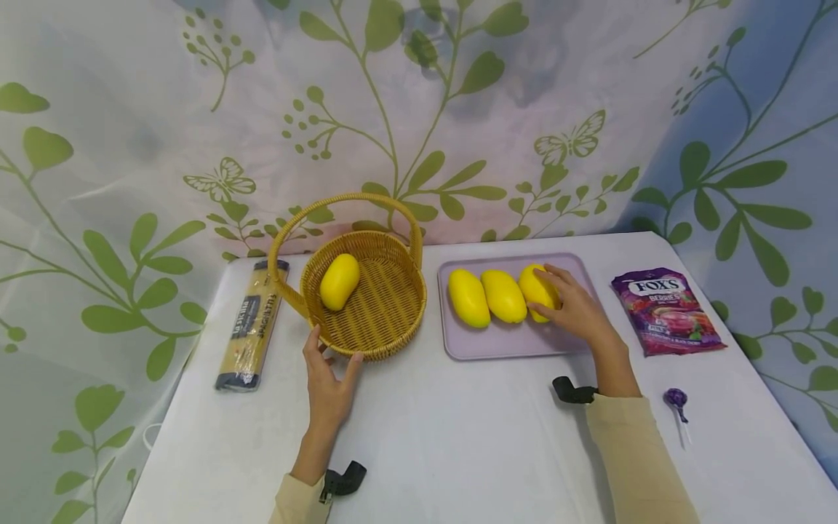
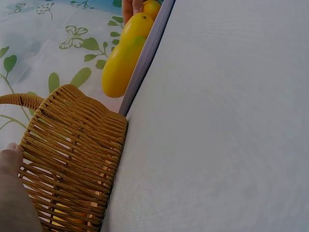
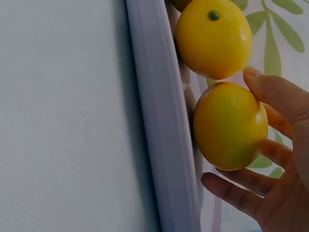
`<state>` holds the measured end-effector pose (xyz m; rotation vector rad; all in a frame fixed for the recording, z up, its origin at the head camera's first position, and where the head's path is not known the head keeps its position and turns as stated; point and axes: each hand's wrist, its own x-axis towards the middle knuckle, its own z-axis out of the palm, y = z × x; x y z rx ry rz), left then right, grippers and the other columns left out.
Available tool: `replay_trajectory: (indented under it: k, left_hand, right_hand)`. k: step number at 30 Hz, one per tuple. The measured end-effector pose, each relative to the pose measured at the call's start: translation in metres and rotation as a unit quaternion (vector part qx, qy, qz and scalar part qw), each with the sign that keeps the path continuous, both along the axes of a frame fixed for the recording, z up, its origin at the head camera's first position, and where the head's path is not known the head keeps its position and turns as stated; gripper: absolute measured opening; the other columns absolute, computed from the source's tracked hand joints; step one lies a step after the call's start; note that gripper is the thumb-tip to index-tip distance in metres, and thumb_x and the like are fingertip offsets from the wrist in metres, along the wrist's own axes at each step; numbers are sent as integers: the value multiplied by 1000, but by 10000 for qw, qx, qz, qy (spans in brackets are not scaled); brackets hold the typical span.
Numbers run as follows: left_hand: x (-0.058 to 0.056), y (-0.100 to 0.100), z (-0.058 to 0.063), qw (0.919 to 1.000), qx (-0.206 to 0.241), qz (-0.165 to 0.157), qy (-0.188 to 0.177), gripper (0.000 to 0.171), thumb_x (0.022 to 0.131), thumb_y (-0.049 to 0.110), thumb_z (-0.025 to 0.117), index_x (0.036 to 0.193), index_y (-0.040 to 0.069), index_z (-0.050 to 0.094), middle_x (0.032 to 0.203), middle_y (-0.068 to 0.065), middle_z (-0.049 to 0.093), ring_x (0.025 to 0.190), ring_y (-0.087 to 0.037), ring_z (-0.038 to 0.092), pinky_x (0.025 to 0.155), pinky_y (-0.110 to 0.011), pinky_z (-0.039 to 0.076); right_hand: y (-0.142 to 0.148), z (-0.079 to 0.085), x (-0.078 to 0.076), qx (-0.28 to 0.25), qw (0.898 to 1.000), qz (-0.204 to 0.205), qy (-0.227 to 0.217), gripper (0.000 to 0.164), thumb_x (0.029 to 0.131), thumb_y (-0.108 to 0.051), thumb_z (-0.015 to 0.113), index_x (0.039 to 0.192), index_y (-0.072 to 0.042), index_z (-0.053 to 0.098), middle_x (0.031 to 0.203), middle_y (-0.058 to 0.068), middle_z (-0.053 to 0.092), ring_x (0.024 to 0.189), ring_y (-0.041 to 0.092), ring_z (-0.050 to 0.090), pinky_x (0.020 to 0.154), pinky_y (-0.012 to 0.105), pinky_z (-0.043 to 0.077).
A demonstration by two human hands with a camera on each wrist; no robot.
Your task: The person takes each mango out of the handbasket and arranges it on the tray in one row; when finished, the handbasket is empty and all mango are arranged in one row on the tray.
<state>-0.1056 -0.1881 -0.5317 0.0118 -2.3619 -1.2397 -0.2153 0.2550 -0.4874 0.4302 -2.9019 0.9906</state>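
Observation:
In the head view, my right hand [image 1: 577,306] grips the rightmost yellow mango [image 1: 538,292] on a lilac tray [image 1: 484,351], thumb on one side and fingers spread round the other. The right wrist view shows this mango [image 3: 231,126] close beside another mango [image 3: 214,38]. Two more mangoes, a middle one [image 1: 503,296] and a left one [image 1: 468,298], lie beside it on the tray. My left hand [image 1: 329,386] touches the front of a wicker basket [image 1: 373,349], thumb and fingers spread along its side. One mango [image 1: 340,282] lies inside the basket, at its left.
A pack of spaghetti [image 1: 252,327] lies left of the basket, whose tall handle [image 1: 353,196] arches over it. To the tray's right are a purple candy bag [image 1: 668,311] and a purple lollipop [image 1: 676,399]. A leaf-patterned cloth [image 1: 458,145] hangs behind the white table [image 1: 445,437].

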Motion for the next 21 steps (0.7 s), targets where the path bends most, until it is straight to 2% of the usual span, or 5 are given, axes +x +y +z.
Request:
replay_trajectory:
  k: [5, 15, 18, 21]
  left_hand:
    - [0, 1, 1, 10000, -33, 7, 2, 82, 85, 29, 67, 147, 11, 16, 145, -13, 27, 119, -27, 42, 85, -42, 43]
    - [-1, 1, 1, 10000, 9, -13, 26, 83, 85, 31, 67, 147, 10, 16, 145, -14, 28, 120, -28, 41, 86, -43, 43]
    - [0, 1, 1, 10000, 4, 2, 14, 83, 84, 31, 67, 147, 10, 16, 145, -14, 28, 120, -28, 41, 86, -43, 43]
    - [1, 0, 1, 10000, -21, 5, 31, 83, 85, 31, 67, 147, 11, 16, 145, -14, 28, 120, -28, 42, 86, -43, 43]
  right_hand:
    - [0, 1, 1, 48, 9999, -58, -97, 73, 82, -43, 68, 142, -14, 39, 149, 20, 26, 130, 45, 30, 102, 64, 24]
    - [-2, 2, 5, -160, 9997, -70, -152, 73, 82, -38, 69, 144, -18, 36, 147, 23, 26, 131, 46, 29, 103, 64, 22]
    - [-5, 8, 7, -100, 9997, -148, -164, 73, 83, -40, 68, 144, -19, 34, 148, 23, 24, 132, 46, 26, 102, 66, 21]
    - [-14, 20, 9, -26, 9999, -148, -3, 73, 83, -43, 66, 144, -18, 34, 149, 22, 23, 133, 45, 25, 102, 66, 21]
